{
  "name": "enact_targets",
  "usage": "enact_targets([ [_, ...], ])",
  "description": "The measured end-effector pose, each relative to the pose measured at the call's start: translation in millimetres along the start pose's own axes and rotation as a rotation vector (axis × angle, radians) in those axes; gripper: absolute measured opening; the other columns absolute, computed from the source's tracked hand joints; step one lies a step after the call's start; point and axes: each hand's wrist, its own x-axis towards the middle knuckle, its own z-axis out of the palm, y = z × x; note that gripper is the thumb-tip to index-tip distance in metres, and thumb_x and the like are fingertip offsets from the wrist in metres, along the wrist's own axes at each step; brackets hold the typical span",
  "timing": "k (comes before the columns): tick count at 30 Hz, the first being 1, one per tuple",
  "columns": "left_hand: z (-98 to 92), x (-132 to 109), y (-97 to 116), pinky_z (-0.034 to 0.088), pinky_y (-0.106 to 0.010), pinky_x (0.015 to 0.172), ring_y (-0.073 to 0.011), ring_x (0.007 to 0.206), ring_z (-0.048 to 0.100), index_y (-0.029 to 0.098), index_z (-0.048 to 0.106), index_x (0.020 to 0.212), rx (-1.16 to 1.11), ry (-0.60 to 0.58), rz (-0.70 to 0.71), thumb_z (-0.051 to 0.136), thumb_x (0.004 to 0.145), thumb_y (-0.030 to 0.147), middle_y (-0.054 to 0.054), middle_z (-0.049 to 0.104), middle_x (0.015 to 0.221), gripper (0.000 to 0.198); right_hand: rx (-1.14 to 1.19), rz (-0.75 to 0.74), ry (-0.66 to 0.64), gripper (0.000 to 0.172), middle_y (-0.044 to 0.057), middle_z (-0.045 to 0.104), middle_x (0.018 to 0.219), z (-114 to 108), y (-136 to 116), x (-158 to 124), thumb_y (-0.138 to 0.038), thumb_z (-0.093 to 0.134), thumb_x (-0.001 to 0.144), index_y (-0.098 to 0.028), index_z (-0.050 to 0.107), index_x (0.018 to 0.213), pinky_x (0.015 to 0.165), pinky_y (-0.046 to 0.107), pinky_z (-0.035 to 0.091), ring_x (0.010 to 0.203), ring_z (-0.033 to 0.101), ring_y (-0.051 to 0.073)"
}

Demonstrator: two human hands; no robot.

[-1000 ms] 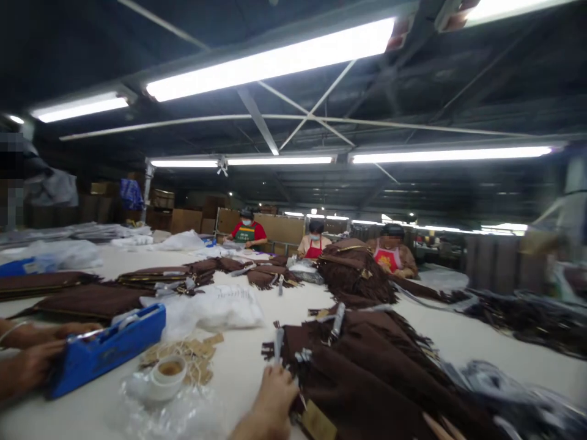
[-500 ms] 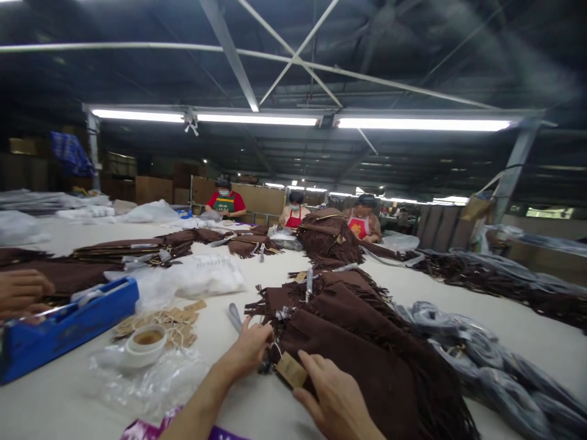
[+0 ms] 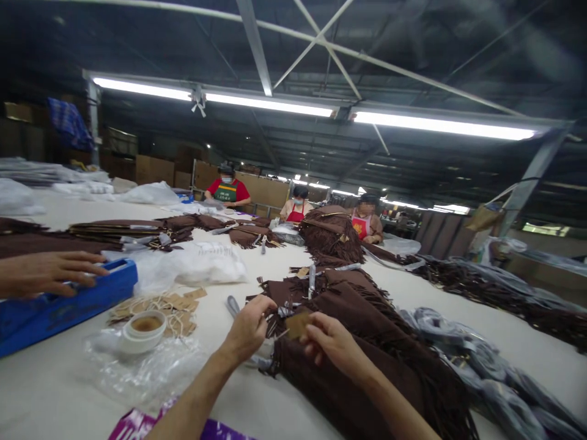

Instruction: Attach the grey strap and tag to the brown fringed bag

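Brown fringed bags (image 3: pixel 353 342), apparently of soft cloth, lie in an overlapping stack on the white table before me. My right hand (image 3: pixel 332 342) pinches a tan cardboard hang tag (image 3: pixel 298 325) over the stack's near left edge. A pale string runs from the tag toward my left hand (image 3: pixel 251 324). That hand is closed beside the fringe, and what its fingers grip is hidden. A grey wrapped strap (image 3: pixel 233 305) sticks out just behind it.
At left, another person's hand (image 3: pixel 59 273) reaches over a blue tape dispenser (image 3: pixel 92 299). Nearby are a tape roll (image 3: pixel 145 327), loose tags (image 3: pixel 186 305) and clear plastic (image 3: pixel 169 373). Wrapped grey coils (image 3: pixel 504 385) lie right. Co-workers (image 3: pixel 228 190) sit across the table.
My right hand has taken hold of the tag and lifted it off the brown cloth, tilting it. My left hand has shifted slightly up. The other person's hand has moved right over the dispenser.
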Motion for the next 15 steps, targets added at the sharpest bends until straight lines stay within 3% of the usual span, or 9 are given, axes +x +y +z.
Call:
enact_targets([
  [3,7.7,-4.9,-5.0,0.047,-0.034,0.091,-0.0218,0.098,0.059,0.017,0.054,0.119,-0.138,-0.122,0.004,0.051,0.068,0.01,-0.006,0.065,0.105,0.052,-0.021,-0.059,-0.039,0.036,0.007,0.069,0.113,0.8,-19.3,5.3,-0.027,0.036,0.093,-0.02,0.041,0.128,0.068,0.025,0.056,0.095,0.069,0.016],
  [5,16.8,-8.3,-12.7,0.045,-0.038,0.097,-0.0246,0.106,0.057,0.015,0.045,0.134,-0.101,-0.174,-0.042,0.057,0.066,0.013,-0.009,0.063,0.113,0.068,-0.255,-0.071,-0.063,0.033,0.008,0.07,0.108,7.6,-24.5,-5.2,-0.024,0.047,0.089,-0.02,0.052,0.122,0.077,0.031,0.055,0.095,0.068,0.02],
  [7,24.6,-9.6,-20.7,0.041,-0.04,0.103,-0.0267,0.116,0.052,0.015,0.044,0.138,-0.002,-0.18,-0.058,0.055,0.066,0.008,-0.013,0.057,0.126,0.073,-0.495,-0.032,-0.083,0.027,0.013,0.071,0.1,19.6,-19.8,-23.7,-0.019,0.063,0.077,-0.015,0.063,0.103,0.08,0.042,0.053,0.092,0.067,0.03],
  [10,29.5,-8.0,-30.3,0.037,-0.038,0.106,-0.0253,0.122,0.05,0.02,0.061,0.123,0.106,-0.252,-0.003,0.045,0.062,-0.002,-0.01,0.055,0.133,0.067,-0.802,0.047,-0.082,0.031,0.019,0.069,0.102,40.5,-1.1,-50.3,-0.002,0.063,0.069,-0.012,0.067,0.098,0.075,0.045,0.053,0.095,0.065,0.036],
  [12,29.3,-6.7,-34.2,0.043,-0.036,0.099,-0.0234,0.11,0.058,0.022,0.072,0.1,0.114,-0.317,0.014,0.043,0.06,-0.003,-0.006,0.066,0.116,0.056,-0.993,0.072,-0.083,0.038,0.015,0.069,0.101,48.4,9.5,-59.1,0.008,0.049,0.075,-0.015,0.067,0.1,0.073,0.038,0.054,0.094,0.067,0.031],
  [15,26.9,-5.4,-35.3,0.048,-0.036,0.086,-0.0243,0.09,0.063,0.019,0.07,0.075,0.125,-0.306,-0.014,0.043,0.06,-0.002,-0.006,0.07,0.087,0.037,-1.032,0.124,-0.072,0.042,0.013,0.07,0.102,38.9,12.0,-58.0,0.009,0.039,0.08,-0.015,0.066,0.102,0.074,0.034,0.054,0.092,0.068,0.026],
])
